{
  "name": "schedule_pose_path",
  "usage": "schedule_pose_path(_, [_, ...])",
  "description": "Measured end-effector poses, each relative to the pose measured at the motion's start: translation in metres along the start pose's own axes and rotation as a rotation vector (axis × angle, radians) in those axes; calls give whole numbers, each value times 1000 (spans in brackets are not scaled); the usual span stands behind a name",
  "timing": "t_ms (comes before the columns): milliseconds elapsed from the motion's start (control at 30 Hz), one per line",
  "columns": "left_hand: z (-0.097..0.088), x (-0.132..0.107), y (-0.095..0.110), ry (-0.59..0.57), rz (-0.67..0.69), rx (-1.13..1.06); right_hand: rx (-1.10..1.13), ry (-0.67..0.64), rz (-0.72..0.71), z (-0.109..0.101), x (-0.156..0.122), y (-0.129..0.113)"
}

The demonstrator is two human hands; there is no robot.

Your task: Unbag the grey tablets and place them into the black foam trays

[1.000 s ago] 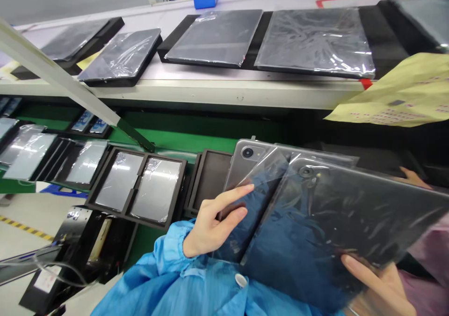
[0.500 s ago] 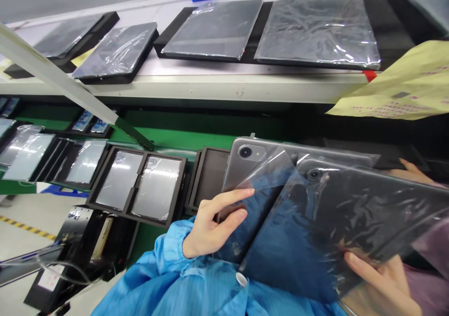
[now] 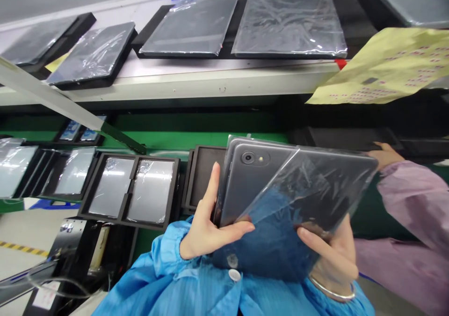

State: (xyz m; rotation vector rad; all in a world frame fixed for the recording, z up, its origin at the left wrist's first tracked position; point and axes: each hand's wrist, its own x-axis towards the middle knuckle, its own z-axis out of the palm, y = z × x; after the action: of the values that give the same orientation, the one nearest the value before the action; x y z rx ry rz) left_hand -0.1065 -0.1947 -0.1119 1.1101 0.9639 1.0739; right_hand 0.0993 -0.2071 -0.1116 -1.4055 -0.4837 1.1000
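In front of my blue smock are grey tablets (image 3: 233, 192) lying one on another, camera side up. Clear film (image 3: 315, 166) covers the right part of the upper one and runs diagonally past its camera. My left hand (image 3: 210, 222) grips the left edge, thumb on the back and a finger along the side. On the lower right, my right hand (image 3: 333, 255) holds the stack with its thumb over the film; its other fingers are hidden underneath. How many tablets are in the stack cannot be told exactly.
Film-wrapped tablets on black blocks (image 3: 287, 23) line the white shelf (image 3: 196, 85). Below it, dark trays (image 3: 131, 185) hold silvery wrapped panels on a green surface. A slanted white post (image 3: 52, 96) crosses at left. A co-worker's hand (image 3: 386, 156), lilac-sleeved, reaches a dark tray. Yellow paper (image 3: 379, 72) overhangs.
The two tablets, spread apart before, now lie together. My right hand has moved left with its tablet. My left forefinger has shifted to the stack's edge. The view has shifted slightly right.
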Motion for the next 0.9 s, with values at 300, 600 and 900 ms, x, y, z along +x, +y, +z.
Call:
schedule_pose_path(300, [1,2,4,11,39,64,-5,8,-77,-5,4,2])
schedule_pose_path(600, [-3,14,-1,19,191,67,-38,-26,-33,3,5,0])
schedule_pose_path(900, [-22,26,-71,186,-134,176,-229,0,228,-3,43,51])
